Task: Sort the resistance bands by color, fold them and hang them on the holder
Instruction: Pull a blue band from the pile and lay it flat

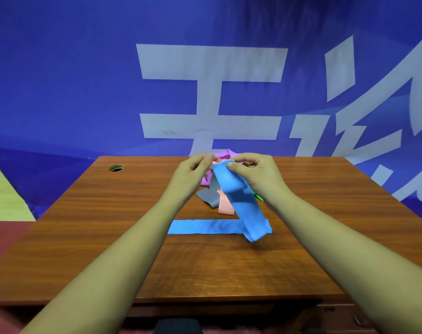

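One wide, limp blue band (239, 201) in right hand (253, 172)

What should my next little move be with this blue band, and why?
Probably carry the held end down to the free end, folding it: the right hand pinches the blue band by one end while the rest lies flat on the table.

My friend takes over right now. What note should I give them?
The right hand pinches the top end of the blue band. The left hand is curled beside that end; its grip is unclear. The band slopes down to the table, its tail flat there. Behind lie a purple band, grey band, pink band and green band. Done: nothing hung; no holder in view. Left: sort, fold, hang all.
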Tool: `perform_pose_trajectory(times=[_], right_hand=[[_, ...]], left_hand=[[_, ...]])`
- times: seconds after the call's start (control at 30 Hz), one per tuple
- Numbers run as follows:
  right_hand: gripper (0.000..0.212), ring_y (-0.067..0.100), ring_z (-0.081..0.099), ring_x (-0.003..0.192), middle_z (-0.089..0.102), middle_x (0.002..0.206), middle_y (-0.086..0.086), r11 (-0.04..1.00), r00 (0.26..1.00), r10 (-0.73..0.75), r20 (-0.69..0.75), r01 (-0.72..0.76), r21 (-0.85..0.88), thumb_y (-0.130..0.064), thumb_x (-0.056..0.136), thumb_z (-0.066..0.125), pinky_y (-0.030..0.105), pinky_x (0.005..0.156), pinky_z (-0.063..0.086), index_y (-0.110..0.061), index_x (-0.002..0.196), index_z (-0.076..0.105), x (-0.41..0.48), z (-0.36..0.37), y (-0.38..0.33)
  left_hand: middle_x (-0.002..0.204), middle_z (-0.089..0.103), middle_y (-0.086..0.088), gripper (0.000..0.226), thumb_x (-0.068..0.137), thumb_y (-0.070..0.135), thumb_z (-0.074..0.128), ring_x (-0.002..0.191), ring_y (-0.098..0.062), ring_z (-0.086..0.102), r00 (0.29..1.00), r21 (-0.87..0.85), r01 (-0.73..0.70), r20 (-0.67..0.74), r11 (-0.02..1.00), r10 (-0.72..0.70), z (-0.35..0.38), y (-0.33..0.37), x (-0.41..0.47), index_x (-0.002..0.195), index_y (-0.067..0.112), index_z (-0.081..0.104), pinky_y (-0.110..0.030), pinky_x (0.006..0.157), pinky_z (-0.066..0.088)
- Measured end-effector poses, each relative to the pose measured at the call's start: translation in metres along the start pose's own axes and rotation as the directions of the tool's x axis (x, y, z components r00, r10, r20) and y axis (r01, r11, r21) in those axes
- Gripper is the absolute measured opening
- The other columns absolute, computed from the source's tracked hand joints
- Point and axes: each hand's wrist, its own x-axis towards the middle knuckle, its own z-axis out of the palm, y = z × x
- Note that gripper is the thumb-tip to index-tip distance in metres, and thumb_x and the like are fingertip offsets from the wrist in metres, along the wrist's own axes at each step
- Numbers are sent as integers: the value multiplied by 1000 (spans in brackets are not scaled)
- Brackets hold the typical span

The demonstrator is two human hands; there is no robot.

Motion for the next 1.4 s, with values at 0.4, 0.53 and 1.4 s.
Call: perform_pose_trajectory(times=[0.4,0.53,1.4], right_hand=[[5,8,63,77,71,85,6,1000,999,9,44,-10,20,-13,88,68,25,62,54,-9,88,72,3,-17,-29],[5,9,62,75,71,81,3,999,996,15,85,-11,-40,-13,87,69,25,62,52,-11,83,72,7,-20,-35],[7,20,63,73,62,100,20,827,780,547,-302,-451,334,0,91,59,20,47,55,-3,85,60,7,-54,94]], left_hand=[[91,63,-29,19,88,39,61,78,-26,58,989,-95,-108,86,990,116,11,18,7,91,23,70,-61,74,52],[85,64,-24,17,91,32,64,80,-20,61,988,-192,-16,146,981,45,15,15,6,98,17,68,-53,75,52],[85,70,-8,20,81,2,66,69,-15,64,775,-223,609,372,761,-510,-38,-101,-48,100,5,71,-23,58,53]])
